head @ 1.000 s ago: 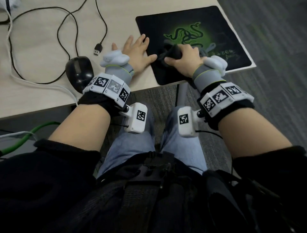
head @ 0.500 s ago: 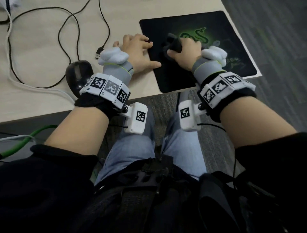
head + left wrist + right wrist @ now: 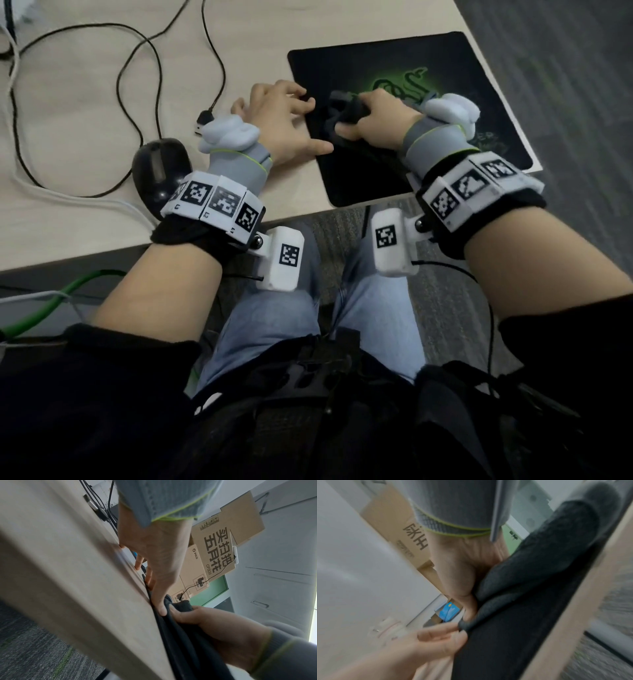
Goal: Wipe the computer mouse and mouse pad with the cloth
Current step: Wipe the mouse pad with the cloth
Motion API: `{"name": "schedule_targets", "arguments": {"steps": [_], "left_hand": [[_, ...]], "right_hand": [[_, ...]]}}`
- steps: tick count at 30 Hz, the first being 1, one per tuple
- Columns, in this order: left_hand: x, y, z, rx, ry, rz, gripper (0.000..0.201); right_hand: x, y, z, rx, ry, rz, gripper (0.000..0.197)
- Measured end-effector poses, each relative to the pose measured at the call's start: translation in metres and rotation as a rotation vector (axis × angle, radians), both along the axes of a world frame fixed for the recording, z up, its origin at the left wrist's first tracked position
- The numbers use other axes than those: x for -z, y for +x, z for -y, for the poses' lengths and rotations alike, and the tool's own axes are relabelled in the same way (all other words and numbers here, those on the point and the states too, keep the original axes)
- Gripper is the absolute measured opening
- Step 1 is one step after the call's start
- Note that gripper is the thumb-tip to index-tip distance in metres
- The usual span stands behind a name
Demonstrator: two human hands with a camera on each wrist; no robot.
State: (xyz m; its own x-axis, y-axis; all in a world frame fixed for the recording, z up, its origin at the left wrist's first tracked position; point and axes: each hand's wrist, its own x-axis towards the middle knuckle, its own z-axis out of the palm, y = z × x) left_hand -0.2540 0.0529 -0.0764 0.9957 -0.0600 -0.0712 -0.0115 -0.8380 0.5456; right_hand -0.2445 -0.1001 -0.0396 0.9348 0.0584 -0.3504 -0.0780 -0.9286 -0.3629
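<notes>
Nearest are the person's lap in pale jeans [image 3: 373,318] and two forearms, each banded at the wrist with a strap of black-and-white marker tiles. Past them, at the near edge of the pale wooden surface [image 3: 75,113], the black computer mouse [image 3: 159,173] sits just left of the left wrist, touched by neither hand, its thin black cable [image 3: 137,89] looping away across the wood to a loose USB plug [image 3: 202,121].

The left hand [image 3: 281,118] lies spread on the surface at the left border of the mouse pad [image 3: 445,61] — fingers mostly straight, thumb [image 3: 160,605] and fingertips pressing down on the pad's edge, so its grip is open, closed round nothing. Right beside it, the right hand [image 3: 376,114] has its grip closed tight on a bunched dark cloth [image 3: 346,109], held down against the pad's near-left part; the right wrist view shows the cloth [image 3: 539,555] folded under the palm and lying flat on the black mat.

The pad itself is black with a green serpent emblem [image 3: 404,84], lying flat at the surface's right corner, its far half uncovered. Beyond the corner is grey carpet [image 3: 565,85]. Further off, in the wrist views, cardboard boxes [image 3: 221,539] stand against a pale wall.
</notes>
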Motion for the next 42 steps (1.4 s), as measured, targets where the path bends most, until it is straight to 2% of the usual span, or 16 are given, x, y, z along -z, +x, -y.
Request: {"name": "schedule_targets", "arguments": {"steps": [4,10,15,18,22,25,29,33,37,42], "left_hand": [[0.0,0.0,0.001,-0.014,-0.005,0.005,0.073],[-0.002,-0.002,0.001,-0.02,-0.025,0.004,0.075],[-0.005,-0.002,0.001,0.016,0.038,0.018,0.078],[-0.005,-0.004,0.0,0.036,0.047,0.006,0.092],[-0.005,-0.014,-0.009,0.161,0.046,-0.093,0.124],[-0.002,-0.02,-0.011,0.18,0.074,-0.105,0.13],[0.0,-0.019,-0.012,0.154,0.058,-0.107,0.139],[0.003,-0.018,-0.012,0.16,0.054,-0.095,0.137],[0.001,-0.018,-0.012,0.153,0.078,-0.099,0.135],[-0.001,-0.018,-0.013,0.137,0.057,-0.115,0.135]], "right_hand": [[-0.009,0.016,-0.01,0.023,-0.037,0.068,0.045],[-0.009,0.005,-0.001,-0.077,-0.046,-0.001,0.043],[-0.002,-0.012,0.008,-0.073,-0.027,-0.022,0.041],[0.001,-0.018,0.008,-0.017,0.007,-0.01,0.04],[-0.001,-0.017,0.002,0.036,0.026,0.04,0.04],[-0.007,-0.014,0.0,0.056,0.043,0.037,0.042],[-0.006,-0.008,-0.009,-0.054,0.056,-0.075,0.045],[-0.007,0.001,-0.021,-0.037,0.078,-0.116,0.053],[-0.009,0.01,-0.032,-0.003,0.096,0.01,0.043],[-0.006,-0.006,-0.03,-0.098,0.05,0.043,0.042]]}}
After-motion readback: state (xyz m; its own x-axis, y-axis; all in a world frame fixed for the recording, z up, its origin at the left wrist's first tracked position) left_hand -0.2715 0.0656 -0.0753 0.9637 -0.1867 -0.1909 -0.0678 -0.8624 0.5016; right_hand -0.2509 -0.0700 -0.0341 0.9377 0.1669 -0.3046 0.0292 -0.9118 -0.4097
